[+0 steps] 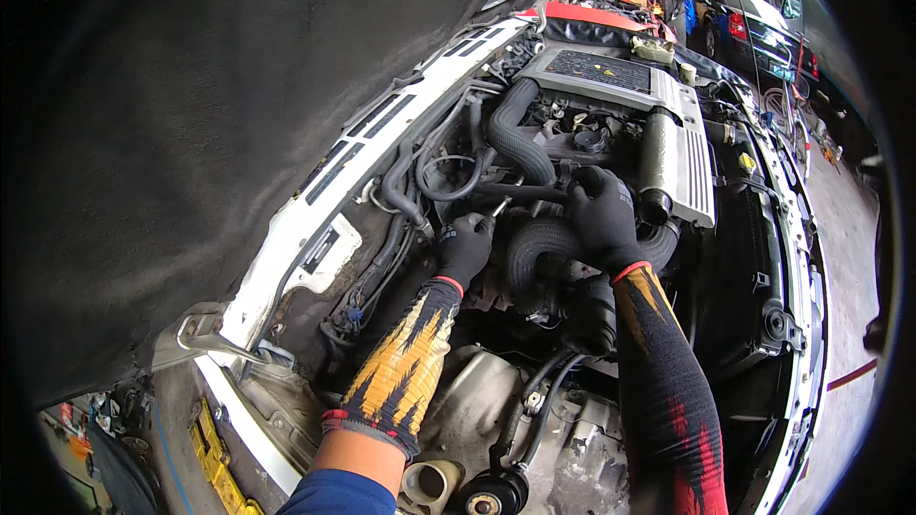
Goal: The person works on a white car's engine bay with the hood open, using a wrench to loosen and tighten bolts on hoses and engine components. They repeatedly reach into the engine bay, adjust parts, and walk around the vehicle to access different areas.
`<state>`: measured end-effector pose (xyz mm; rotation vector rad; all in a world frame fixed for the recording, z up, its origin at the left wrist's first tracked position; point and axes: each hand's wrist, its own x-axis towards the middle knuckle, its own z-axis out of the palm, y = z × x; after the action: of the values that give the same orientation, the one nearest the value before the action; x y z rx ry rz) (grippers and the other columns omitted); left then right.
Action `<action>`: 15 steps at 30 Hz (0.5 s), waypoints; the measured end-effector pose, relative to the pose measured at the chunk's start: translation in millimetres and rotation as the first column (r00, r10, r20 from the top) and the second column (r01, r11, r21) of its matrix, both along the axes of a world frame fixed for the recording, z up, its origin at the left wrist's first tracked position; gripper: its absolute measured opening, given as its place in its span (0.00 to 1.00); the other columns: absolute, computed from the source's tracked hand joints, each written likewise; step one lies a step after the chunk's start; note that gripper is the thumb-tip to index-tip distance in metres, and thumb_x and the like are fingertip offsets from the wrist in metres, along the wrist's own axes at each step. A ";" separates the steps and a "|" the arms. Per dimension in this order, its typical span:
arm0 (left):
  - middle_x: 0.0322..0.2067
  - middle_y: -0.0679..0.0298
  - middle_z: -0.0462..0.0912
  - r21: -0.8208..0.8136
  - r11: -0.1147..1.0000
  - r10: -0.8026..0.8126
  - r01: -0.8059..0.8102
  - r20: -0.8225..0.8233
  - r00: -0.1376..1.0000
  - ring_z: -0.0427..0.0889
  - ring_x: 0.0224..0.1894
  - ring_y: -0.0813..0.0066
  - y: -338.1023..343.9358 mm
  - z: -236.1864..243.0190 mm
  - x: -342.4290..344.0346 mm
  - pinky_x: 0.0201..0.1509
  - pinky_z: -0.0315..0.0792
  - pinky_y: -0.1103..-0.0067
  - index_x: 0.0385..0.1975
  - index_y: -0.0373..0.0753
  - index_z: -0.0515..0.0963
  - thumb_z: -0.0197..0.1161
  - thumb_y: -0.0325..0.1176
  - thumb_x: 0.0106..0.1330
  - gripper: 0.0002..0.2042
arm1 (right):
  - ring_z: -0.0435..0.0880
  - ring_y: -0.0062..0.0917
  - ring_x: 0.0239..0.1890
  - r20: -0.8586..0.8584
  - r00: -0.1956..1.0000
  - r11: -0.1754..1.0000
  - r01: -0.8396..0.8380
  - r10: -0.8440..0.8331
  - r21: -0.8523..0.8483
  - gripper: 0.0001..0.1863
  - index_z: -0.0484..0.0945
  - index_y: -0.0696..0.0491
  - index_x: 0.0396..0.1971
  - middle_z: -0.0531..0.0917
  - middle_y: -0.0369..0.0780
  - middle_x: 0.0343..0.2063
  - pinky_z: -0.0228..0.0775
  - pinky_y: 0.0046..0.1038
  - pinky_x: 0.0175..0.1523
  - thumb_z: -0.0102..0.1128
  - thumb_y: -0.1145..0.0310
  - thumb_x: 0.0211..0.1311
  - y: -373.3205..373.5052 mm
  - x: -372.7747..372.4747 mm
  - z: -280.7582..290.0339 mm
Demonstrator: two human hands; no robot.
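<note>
Both hands wear black gloves and reach into an open engine bay. My left hand (465,246) is closed around a small tool with a shiny metal tip (502,204); the rest of it is hidden in the glove. That tip rises just below a straight black pipe (520,193). At the pipe's right end, my right hand (603,214) is curled with its fingers bent down; what they grip is hidden. A thick ribbed black hose (539,246) bends between the two hands. Another ribbed hose (510,129) runs above them to the silver intercooler (563,70).
The raised hood (191,114) hangs over the left side. A silver cylinder (660,157) stands right of my right hand. The radiator (735,257) lines the right side. Below my arms are a metal housing (477,391) and a round black pulley (494,493). A dark car (754,29) stands beyond.
</note>
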<state>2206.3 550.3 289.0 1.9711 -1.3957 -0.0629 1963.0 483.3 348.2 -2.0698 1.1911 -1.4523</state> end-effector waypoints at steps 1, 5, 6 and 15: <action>0.31 0.47 0.85 -0.014 0.999 -0.031 0.030 -0.056 0.998 0.84 0.37 0.46 0.4 0.3 2.5 0.39 0.76 0.62 0.33 0.36 0.84 0.61 0.45 0.68 0.16 | 0.81 0.43 0.49 -0.001 1.000 1.000 0.002 -0.002 0.015 0.15 0.83 0.56 0.44 0.84 0.47 0.42 0.72 0.40 0.57 0.61 0.64 0.60 -0.2 0.2 -0.3; 0.32 0.47 0.85 0.007 0.999 -0.047 0.048 -0.091 0.995 0.85 0.37 0.47 3.9 1.9 10.8 0.40 0.76 0.62 0.34 0.36 0.84 0.61 0.45 0.68 0.16 | 0.81 0.43 0.50 0.025 1.000 1.000 -0.001 0.000 0.030 0.15 0.83 0.56 0.43 0.84 0.47 0.42 0.72 0.40 0.57 0.62 0.65 0.60 -0.8 0.1 -0.9; 0.32 0.48 0.86 0.019 1.000 -0.020 0.021 -0.052 0.998 0.85 0.38 0.47 4.9 3.0 11.4 0.41 0.76 0.61 0.34 0.36 0.84 0.61 0.45 0.68 0.16 | 0.81 0.43 0.50 0.030 1.000 1.000 -0.002 0.001 0.028 0.15 0.83 0.56 0.43 0.84 0.47 0.42 0.72 0.39 0.57 0.62 0.65 0.59 -0.9 -0.2 -0.9; 0.32 0.48 0.86 0.056 0.998 0.004 -0.005 0.014 1.000 0.85 0.37 0.46 0.0 7.5 3.3 0.42 0.77 0.59 0.34 0.38 0.85 0.61 0.45 0.67 0.15 | 0.80 0.45 0.49 -0.198 0.979 0.998 0.035 -0.044 -0.046 0.15 0.83 0.55 0.42 0.83 0.47 0.42 0.72 0.43 0.56 0.64 0.64 0.56 -1.0 3.3 -3.0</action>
<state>2209.6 550.3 296.5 2.0242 -1.4120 -0.0874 1966.3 482.3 345.2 -2.2772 1.2933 -1.3223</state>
